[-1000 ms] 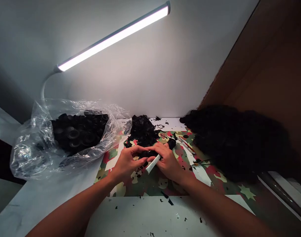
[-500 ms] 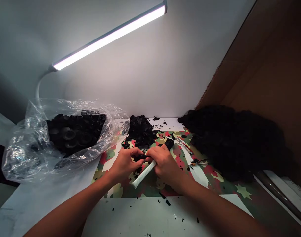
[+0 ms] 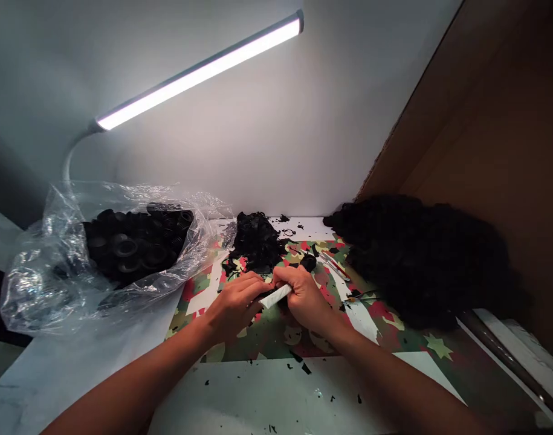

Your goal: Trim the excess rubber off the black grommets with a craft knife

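Note:
My right hand (image 3: 301,296) is closed around a white, tape-like wrapped handle (image 3: 276,296). Its free end points toward my left fingers, and whatever is at its other end is hidden in the fist. Close beside it, my left hand (image 3: 237,303) has its fingers bent over a small black rubbery piece (image 3: 267,294), mostly covered by the fingers. Just behind the hands lies a heap of black scraps (image 3: 258,241). A dark lump (image 3: 308,262) shows beyond my right knuckles.
At left, a clear plastic bag (image 3: 35,290) holds many black rubber rings (image 3: 124,246). A large black pile (image 3: 421,260) leans by a cardboard panel (image 3: 485,133) at right. Red-handled tweezers-like tool (image 3: 336,267) lies on the camouflage-patterned sheet (image 3: 240,344). A lamp (image 3: 203,69) shines above.
The white handle has swung to a flatter angle, its free end rising toward my left hand. My left fingers have gone from a pinch to lying over the black piece.

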`<state>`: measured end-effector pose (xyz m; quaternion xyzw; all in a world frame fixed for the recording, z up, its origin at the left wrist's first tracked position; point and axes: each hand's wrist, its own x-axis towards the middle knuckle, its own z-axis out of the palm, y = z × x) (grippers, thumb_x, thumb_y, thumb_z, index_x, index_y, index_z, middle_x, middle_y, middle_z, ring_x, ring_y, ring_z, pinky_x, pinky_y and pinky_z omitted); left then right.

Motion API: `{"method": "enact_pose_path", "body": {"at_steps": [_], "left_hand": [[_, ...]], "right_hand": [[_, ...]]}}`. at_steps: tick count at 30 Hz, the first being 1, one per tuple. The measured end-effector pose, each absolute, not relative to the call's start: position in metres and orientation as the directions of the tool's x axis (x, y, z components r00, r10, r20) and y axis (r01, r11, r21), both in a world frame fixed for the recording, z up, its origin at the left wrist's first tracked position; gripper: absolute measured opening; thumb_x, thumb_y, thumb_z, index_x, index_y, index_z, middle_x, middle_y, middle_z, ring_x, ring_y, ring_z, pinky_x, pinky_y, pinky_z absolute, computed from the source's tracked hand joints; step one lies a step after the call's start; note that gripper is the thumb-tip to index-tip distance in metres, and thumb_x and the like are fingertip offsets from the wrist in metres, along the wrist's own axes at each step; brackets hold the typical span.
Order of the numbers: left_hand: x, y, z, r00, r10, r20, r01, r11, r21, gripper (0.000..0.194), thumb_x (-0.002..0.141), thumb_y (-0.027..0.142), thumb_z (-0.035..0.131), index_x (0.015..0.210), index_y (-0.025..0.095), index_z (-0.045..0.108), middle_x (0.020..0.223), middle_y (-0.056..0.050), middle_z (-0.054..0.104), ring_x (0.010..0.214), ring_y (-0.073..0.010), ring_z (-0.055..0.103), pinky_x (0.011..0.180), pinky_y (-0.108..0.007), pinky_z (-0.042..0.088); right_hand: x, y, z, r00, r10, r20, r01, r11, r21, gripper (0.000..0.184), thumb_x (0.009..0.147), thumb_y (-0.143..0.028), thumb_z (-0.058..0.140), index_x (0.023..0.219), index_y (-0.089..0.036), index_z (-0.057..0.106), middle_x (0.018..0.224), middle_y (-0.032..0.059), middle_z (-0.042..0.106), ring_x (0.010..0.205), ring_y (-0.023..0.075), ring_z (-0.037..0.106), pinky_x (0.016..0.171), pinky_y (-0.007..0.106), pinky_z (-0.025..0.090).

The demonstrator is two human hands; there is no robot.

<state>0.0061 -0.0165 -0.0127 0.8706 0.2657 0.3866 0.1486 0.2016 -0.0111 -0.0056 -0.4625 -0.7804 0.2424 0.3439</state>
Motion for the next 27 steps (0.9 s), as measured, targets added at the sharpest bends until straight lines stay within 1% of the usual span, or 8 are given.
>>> {"method": "enact_pose_path", "body": {"at_steps": [2, 4, 7, 10, 13, 18, 23, 27], "left_hand": [[0.007, -0.024, -0.007, 0.573, 0.512, 0.64, 0.232, -0.85, 0.472, 0.03, 0.088, 0.005, 0.048, 0.099, 0.019, 0.071, 0.09, -0.01, 0.076, 0.089, -0.0221, 0.069, 0.08, -0.035, 0.056], [0.01, -0.032, -0.001, 0.508, 0.567, 0.648, 0.165, -0.803, 0.573, 0.026, 0.088, 0.005, 0.052, 0.095, 0.02, 0.072, 0.09, -0.008, 0.076, 0.088, -0.0211, 0.07, 0.081, -0.035, 0.056], [0.012, -0.032, 0.004, 0.343, 0.833, 0.434, 0.149, -0.504, 0.851, 0.015, 0.084, 0.011, 0.063, 0.091, 0.019, 0.073, 0.083, -0.006, 0.076, 0.076, -0.0192, 0.07, 0.07, -0.03, 0.057], [0.01, -0.021, 0.0, 0.28, 0.94, 0.194, 0.065, -0.22, 0.973, 0.011, 0.078, 0.02, 0.069, 0.087, 0.017, 0.073, 0.078, -0.005, 0.075, 0.069, -0.0183, 0.069, 0.065, -0.028, 0.055], [0.008, -0.013, -0.006, 0.237, 0.961, 0.14, 0.07, -0.16, 0.985, 0.011, 0.075, 0.023, 0.071, 0.082, 0.016, 0.074, 0.077, -0.005, 0.075, 0.071, -0.0185, 0.068, 0.067, -0.028, 0.053], [0.011, -0.018, -0.01, 0.221, 0.967, 0.126, 0.211, -0.174, 0.962, 0.008, 0.077, 0.021, 0.07, 0.082, 0.019, 0.076, 0.08, -0.003, 0.077, 0.077, -0.0201, 0.069, 0.073, -0.029, 0.051], [0.014, -0.02, -0.011, 0.218, 0.953, 0.213, 0.349, -0.279, 0.894, 0.009, 0.077, 0.015, 0.069, 0.081, 0.02, 0.075, 0.076, 0.0, 0.075, 0.072, -0.0177, 0.066, 0.073, -0.028, 0.048], [0.014, -0.02, -0.014, 0.265, 0.922, 0.281, 0.415, -0.372, 0.83, 0.01, 0.08, 0.013, 0.068, 0.083, 0.02, 0.074, 0.08, -0.001, 0.074, 0.074, -0.0167, 0.065, 0.073, -0.027, 0.046]], "right_hand": [[0.212, -0.003, -0.01, -0.252, 0.917, 0.309, 0.573, 0.399, -0.716, 0.018, 0.068, -0.005, 0.04, 0.062, -0.021, 0.043, 0.056, -0.0048, 0.046, 0.058, 0.014, 0.04, 0.059, 0.025, 0.029], [0.224, 0.006, -0.013, -0.122, 0.944, 0.307, 0.589, 0.318, -0.743, 0.016, 0.073, -0.008, 0.042, 0.065, -0.022, 0.045, 0.056, -0.0047, 0.045, 0.057, 0.0147, 0.041, 0.055, 0.025, 0.027], [0.235, 0.016, -0.016, -0.135, 0.945, 0.298, 0.577, 0.32, -0.751, 0.016, 0.078, -0.011, 0.044, 0.068, -0.022, 0.051, 0.059, -0.0044, 0.051, 0.058, 0.0147, 0.045, 0.057, 0.025, 0.031], [0.23, 0.013, -0.015, -0.224, 0.931, 0.287, 0.555, 0.364, -0.748, 0.015, 0.078, -0.012, 0.053, 0.069, -0.021, 0.061, 0.071, -0.0016, 0.062, 0.067, 0.0157, 0.055, 0.063, 0.025, 0.038], [0.221, 0.004, -0.012, -0.175, 0.927, 0.332, 0.504, 0.374, -0.778, 0.014, 0.085, -0.02, 0.057, 0.083, -0.021, 0.071, 0.086, 0.0029, 0.065, 0.078, 0.0181, 0.06, 0.069, 0.029, 0.044], [0.212, -0.012, -0.006, -0.147, 0.925, 0.351, 0.314, 0.38, -0.87, 0.021, 0.094, -0.034, 0.057, 0.088, -0.021, 0.073, 0.086, 0.0035, 0.061, 0.072, 0.0163, 0.059, 0.064, 0.029, 0.047], [0.209, -0.02, -0.005, -0.262, 0.847, 0.463, 0.279, 0.526, -0.804, 0.014, 0.092, -0.023, 0.064, 0.1, -0.025, 0.075, 0.086, 0.003, 0.06, 0.073, 0.0161, 0.058, 0.062, 0.029, 0.047], [0.207, -0.021, -0.009, -0.342, 0.757, 0.557, 0.316, 0.651, -0.69, 0.013, 0.093, -0.017, 0.06, 0.095, -0.023, 0.072, 0.087, 0.0037, 0.062, 0.077, 0.0167, 0.06, 0.068, 0.03, 0.047]]}}
